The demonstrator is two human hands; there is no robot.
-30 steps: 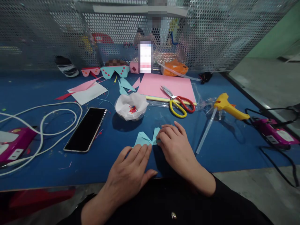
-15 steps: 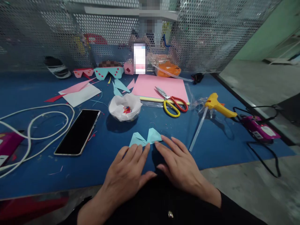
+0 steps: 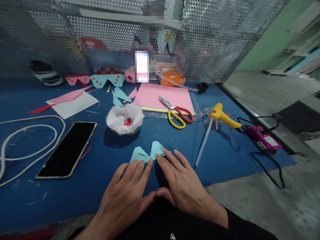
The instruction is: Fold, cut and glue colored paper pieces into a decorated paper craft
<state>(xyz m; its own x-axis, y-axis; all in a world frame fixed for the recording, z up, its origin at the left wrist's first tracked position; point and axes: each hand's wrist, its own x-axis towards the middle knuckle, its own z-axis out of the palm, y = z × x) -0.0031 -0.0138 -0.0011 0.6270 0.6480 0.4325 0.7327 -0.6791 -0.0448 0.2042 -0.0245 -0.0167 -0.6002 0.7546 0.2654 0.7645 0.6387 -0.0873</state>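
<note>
A folded light-blue paper piece (image 3: 155,147) with two pointed peaks and a notch between them lies on the blue table, just beyond my fingertips. My left hand (image 3: 130,188) rests its outstretched fingers along the paper's near left edge. On the right side of the paper, my right hand (image 3: 181,180) presses with its fingers extended. My thumbs come together near the table's front edge. Beyond the paper stands a clear bowl (image 3: 125,128) lined with white paper, with small red scraps inside.
Scissors (image 3: 178,115) lie on pink paper sheets (image 3: 155,95). A yellow glue gun (image 3: 223,116) with its glue stick is at right, beside a purple power strip (image 3: 263,138). A black phone (image 3: 68,150) and white cable (image 3: 32,126) lie left. Decorated paper glasses (image 3: 107,80) stand behind.
The view has shifted, so the table's objects appear further left. My right fingers have moved further onto the paper, and my thumbs have come together.
</note>
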